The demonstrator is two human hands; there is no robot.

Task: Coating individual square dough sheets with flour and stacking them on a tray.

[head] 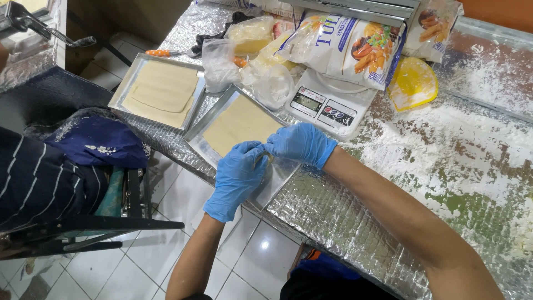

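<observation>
Blue gloves on the left hand (237, 175) and right hand (300, 143), pale yellow dough sheet (240, 123), silver quilted table (344, 211).

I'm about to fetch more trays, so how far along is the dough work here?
Done: the far tray holds layered dough sheets. In hand: left hand and right hand pinch something at the edge of the near tray's dough sheet. Left: that single sheet looks unfinished.

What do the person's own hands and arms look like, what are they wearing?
Both the left hand and the right hand wear thin, bright blue disposable gloves that end at the wrists. The forearms beyond them are bare, with no sleeves, watch or jewellery visible.
</observation>
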